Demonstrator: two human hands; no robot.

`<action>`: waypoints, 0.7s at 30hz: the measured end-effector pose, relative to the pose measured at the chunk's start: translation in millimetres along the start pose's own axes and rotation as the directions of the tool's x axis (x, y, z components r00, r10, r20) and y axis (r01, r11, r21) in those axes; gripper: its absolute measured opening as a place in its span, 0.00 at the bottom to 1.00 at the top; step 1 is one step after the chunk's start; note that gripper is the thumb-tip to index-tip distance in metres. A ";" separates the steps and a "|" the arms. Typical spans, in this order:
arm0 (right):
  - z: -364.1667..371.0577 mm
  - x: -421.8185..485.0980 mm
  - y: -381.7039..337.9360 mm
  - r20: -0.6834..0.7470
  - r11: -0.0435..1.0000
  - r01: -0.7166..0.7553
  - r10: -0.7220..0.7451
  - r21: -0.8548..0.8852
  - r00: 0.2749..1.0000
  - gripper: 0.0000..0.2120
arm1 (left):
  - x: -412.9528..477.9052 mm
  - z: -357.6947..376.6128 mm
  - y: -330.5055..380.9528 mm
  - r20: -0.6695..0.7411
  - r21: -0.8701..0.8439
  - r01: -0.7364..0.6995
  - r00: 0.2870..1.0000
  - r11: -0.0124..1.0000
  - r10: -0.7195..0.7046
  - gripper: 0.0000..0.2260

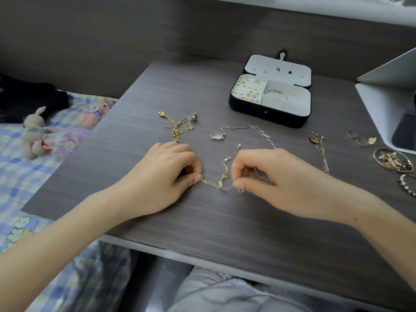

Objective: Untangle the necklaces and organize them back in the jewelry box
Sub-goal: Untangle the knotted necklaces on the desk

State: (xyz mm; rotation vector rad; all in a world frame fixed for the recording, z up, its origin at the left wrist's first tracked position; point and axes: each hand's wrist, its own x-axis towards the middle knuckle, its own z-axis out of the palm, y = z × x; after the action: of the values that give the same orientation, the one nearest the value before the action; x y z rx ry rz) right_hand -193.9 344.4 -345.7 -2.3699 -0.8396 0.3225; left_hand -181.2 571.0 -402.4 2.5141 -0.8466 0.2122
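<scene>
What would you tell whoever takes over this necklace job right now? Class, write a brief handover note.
Left hand, right hand: each pinches the knotted chains, with the knot between them.
Elsewhere: gold tangle behind the left hand; clear-pendant necklace mid-table; silver necklace to the right; jewelry box open at the back.
Done: no necklace visibly boxed.
Left: undo both tangles, box everything.

Home bedroom: checked bedsheet (pixel 13 140), plush toys (pixel 36 134) beside small wood-grain table (pixel 225 233), open jewelry box (pixel 270 113).
</scene>
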 end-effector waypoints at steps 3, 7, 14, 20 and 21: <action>8.7 -4.1 2.4 0.004 0.999 -0.004 0.004 0.039 1.000 0.08 | -1.3 0.7 -0.5 0.000 0.048 -0.026 1.000 0.998 0.026 0.12; 14.1 -8.5 4.8 0.012 0.997 0.003 -0.004 0.072 1.000 0.06 | -3.7 -4.1 -1.4 0.047 -0.014 0.006 0.999 1.000 -0.005 0.09; 13.5 -5.2 9.6 -0.047 0.999 0.037 -0.039 -0.032 0.998 0.03 | -13.9 -18.7 -3.8 0.164 -0.150 0.023 0.987 0.988 0.002 0.06; 19.2 18.9 12.8 -0.073 0.950 0.063 -0.089 -0.306 0.993 0.03 | -16.9 -22.0 -7.0 0.177 -0.115 0.019 0.984 0.993 0.002 0.05; 19.5 21.7 12.0 -0.059 0.945 0.068 -0.091 -0.321 0.994 0.03 | -16.7 -22.5 -7.3 0.180 -0.108 0.020 0.984 0.994 0.000 0.05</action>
State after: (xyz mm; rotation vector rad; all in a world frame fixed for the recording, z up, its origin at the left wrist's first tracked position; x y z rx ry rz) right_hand -179.2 359.7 -369.1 -2.6162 -1.0141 0.0686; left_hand -189.9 595.8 -390.4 2.4604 -0.8894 -0.0641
